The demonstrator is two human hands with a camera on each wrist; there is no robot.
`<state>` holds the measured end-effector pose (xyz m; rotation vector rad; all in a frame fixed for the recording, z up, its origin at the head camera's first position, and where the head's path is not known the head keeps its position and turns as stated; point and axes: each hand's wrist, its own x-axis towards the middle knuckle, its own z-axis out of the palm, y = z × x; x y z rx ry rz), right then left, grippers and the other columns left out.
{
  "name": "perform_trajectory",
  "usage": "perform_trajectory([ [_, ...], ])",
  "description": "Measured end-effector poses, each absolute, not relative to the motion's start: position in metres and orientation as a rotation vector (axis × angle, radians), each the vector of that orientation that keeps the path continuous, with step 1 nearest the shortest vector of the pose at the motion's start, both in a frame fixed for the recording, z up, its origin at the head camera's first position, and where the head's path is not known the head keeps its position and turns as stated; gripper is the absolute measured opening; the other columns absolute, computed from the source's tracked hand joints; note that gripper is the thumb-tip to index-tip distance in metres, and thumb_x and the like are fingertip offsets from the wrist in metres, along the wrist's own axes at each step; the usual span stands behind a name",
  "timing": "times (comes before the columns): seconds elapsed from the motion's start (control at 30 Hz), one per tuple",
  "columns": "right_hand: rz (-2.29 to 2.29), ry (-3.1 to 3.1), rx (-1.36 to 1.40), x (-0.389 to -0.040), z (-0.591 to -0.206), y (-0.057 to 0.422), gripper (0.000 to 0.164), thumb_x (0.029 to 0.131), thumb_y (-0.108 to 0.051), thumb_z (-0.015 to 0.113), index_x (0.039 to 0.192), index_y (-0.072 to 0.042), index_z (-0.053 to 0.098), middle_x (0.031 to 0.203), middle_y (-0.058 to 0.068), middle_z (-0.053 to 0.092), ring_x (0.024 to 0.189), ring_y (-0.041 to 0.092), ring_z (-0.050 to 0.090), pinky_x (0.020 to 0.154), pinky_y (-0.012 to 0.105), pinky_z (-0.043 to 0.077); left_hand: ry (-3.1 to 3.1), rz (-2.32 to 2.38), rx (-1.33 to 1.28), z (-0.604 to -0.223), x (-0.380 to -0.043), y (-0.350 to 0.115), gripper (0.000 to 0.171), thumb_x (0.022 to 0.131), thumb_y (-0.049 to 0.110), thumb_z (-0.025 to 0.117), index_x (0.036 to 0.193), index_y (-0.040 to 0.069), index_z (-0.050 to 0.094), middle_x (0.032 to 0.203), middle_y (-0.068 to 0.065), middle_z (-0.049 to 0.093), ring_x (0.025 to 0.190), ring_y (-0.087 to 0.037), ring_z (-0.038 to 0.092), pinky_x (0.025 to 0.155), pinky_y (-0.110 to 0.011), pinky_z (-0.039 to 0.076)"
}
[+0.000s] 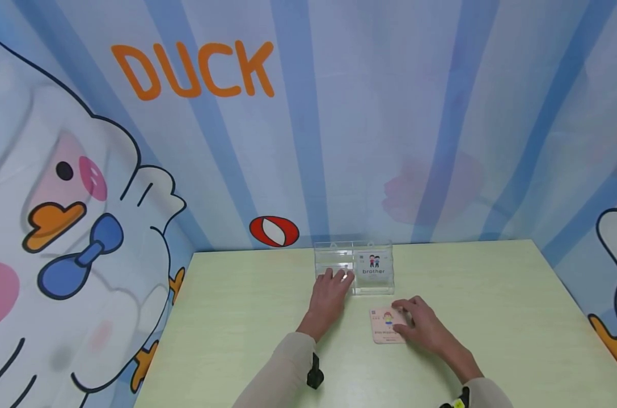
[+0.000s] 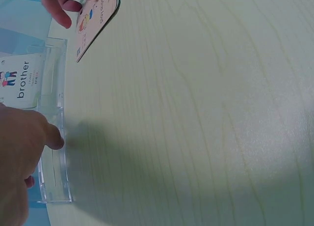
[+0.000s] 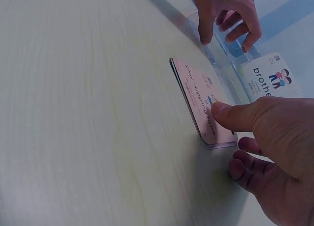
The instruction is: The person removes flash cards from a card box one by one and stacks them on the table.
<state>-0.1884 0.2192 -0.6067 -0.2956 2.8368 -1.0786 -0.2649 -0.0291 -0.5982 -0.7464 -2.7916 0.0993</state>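
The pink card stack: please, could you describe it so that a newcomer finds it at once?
On the pale table, find the clear holder near the back edge. In front of it, on the wearer's side, is the pink card stack, touched by the right hand. Its pink face sets it apart from the white "brother" card inside the holder.

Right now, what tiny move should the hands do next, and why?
Perhaps the right hand should ease the pink cards toward the clear holder: its thumb is on them, and no card shows in the holder's left compartment, while the brother card sits in the right one. Go gently, since the left hand is right at that holder.
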Motion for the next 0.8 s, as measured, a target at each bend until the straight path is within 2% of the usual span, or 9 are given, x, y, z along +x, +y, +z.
perform_trajectory([
  [0.2, -1.126, 2.829, -0.326, -0.193, -0.596, 0.220, 0.050, 0.092, -0.014, 0.079, 0.137, -0.003, 0.061, 0.108, 0.010, 0.056, 0.081, 0.018, 0.047, 0.065, 0.027, 0.042, -2.802, 0.092, -0.743, -0.596, -0.264, -0.029, 0.047, 0.093, 0.008, 0.075, 0.136, 0.020, 0.057, 0.124, 0.001, 0.066, 0.104, -0.023, 0.056, 0.092, -0.038, 0.054],
  [0.5, -1.189, 2.864, -0.391, -0.209, -0.586, 0.217, 0.050, 0.094, -0.017, 0.077, 0.138, -0.001, 0.059, 0.111, 0.015, 0.062, 0.081, 0.018, 0.051, 0.066, 0.029, 0.045, -2.804, 0.089, -0.745, -0.596, -0.264, -0.029, 0.048, 0.093, 0.007, 0.075, 0.136, 0.020, 0.057, 0.123, 0.001, 0.067, 0.103, -0.022, 0.056, 0.091, -0.037, 0.054],
  [0.8, -1.298, 2.879, -0.380, -0.224, -0.575, 0.212, 0.058, 0.096, -0.016, 0.075, 0.147, -0.004, 0.052, 0.106, 0.013, 0.064, 0.079, 0.019, 0.055, 0.063, 0.028, 0.048, -2.810, 0.070, -0.746, -0.597, -0.264, -0.029, 0.049, 0.092, 0.007, 0.076, 0.135, 0.020, 0.057, 0.123, 0.000, 0.067, 0.104, -0.023, 0.056, 0.092, -0.038, 0.054],
])
